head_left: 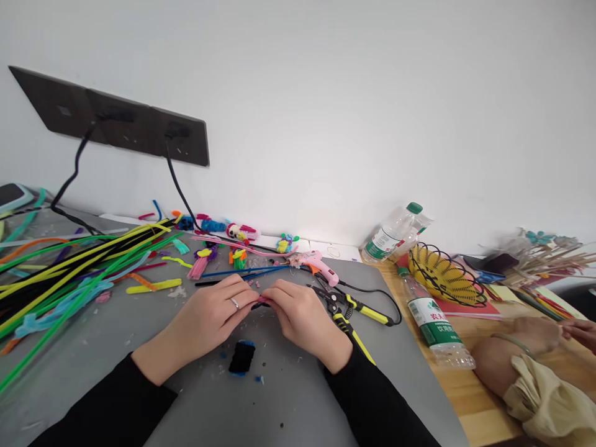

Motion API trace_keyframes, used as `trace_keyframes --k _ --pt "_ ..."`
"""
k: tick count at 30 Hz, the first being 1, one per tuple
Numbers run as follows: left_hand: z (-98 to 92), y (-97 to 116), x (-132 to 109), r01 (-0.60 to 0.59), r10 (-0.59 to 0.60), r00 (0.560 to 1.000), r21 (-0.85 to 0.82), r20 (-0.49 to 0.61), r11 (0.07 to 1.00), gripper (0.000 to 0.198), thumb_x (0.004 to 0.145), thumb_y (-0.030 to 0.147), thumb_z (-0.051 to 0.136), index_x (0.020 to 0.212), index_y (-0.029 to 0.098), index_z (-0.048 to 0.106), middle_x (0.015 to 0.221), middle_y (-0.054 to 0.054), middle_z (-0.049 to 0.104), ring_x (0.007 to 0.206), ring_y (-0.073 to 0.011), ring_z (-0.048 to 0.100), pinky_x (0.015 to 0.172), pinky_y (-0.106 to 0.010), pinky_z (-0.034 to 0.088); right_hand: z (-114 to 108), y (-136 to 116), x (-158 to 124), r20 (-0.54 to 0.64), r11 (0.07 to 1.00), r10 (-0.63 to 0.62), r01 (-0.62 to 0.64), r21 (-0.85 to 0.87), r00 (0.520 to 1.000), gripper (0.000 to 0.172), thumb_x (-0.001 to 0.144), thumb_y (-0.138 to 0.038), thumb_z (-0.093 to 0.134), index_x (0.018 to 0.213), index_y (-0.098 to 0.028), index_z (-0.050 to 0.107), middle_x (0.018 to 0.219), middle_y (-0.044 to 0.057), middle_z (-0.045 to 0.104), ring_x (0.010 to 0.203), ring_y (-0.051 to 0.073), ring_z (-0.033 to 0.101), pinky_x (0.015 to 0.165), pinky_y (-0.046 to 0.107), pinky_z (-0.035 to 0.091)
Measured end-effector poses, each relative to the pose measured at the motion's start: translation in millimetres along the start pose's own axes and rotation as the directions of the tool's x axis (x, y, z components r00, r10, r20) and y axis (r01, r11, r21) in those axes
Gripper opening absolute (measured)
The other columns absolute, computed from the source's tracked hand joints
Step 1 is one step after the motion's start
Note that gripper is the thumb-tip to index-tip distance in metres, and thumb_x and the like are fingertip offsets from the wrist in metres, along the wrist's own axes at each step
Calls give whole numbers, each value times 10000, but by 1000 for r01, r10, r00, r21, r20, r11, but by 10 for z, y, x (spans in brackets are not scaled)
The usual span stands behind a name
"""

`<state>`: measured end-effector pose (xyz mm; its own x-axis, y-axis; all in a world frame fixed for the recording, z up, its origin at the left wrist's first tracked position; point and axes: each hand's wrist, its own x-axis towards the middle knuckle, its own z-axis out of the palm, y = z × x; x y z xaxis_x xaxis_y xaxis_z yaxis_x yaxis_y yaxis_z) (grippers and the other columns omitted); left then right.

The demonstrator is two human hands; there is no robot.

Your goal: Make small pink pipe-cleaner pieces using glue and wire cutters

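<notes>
Pink, fuzzy-looking little strip [262, 299] sits just above the grey bench [209, 410], with left hand [216, 310] and right hand [300, 313] both pinching it by the fingertips; probably featherlight, soft and bendy, so I'd grip it at the ends. Fingers hide most of it; can't tell its full shape, or whether the dark bit [261, 305] underneath is attached.

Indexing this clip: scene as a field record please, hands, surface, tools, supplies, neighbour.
left grip: pinching a small pink piece, mostly hidden by fingers
right grip: pinching the same piece
surface: grey mat
between forearms: black fuzzy rectangle, blue at its edges
tools: pink glue gun, yellow-handled pliers
supplies: multicoloured pipe cleaners, far left
neighbour: another person's hand at right, blurred
</notes>
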<state>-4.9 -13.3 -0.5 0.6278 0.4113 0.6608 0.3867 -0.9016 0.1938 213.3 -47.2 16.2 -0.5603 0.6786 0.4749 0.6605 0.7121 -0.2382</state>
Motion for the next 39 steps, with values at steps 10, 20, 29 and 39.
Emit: trace_keyframes --k 10,20,29,39 --pt "3 -15 8 -27 27 1000 -20 -9 999 265 1068 157 455 997 172 709 869 -56 742 836 -196 663 710 -282 523 -10 -6 1 7 1000 4 -4 -25 1000 238 1077 -133 423 1028 -160 654 879 67 674 769 181 604 653 279 427" --pt "-17 23 3 56 -56 998 -27 -11 998 165 1038 208 512 1043 178 673 912 -49 739 885 -209 674 758 -297 537 -13 12 -4 4 1000 4 -4 -18 1000 237 1076 -134 417 1065 -154 653 912 78 697 799 189 629 676 286 457" --pt "-14 18 2 25 -25 1000 -8 -14 1000 185 1031 151 496 1028 178 679 907 -49 743 884 -212 670 759 -309 549 -20 0 -1 6 1000 2 -2 -12 1000 239 1076 -128 413 1077 -159 650 913 75 693 799 183 629 675 275 450" --pt "-11 15 6 29 -28 1000 -62 10 998 265 1049 133 452 1009 189 708 900 -49 747 878 -199 672 750 -295 554 -14 3 -6 35 1000 19 -19 -18 999 231 1060 -101 427 1072 -162 649 909 69 681 797 181 621 670 282 449"
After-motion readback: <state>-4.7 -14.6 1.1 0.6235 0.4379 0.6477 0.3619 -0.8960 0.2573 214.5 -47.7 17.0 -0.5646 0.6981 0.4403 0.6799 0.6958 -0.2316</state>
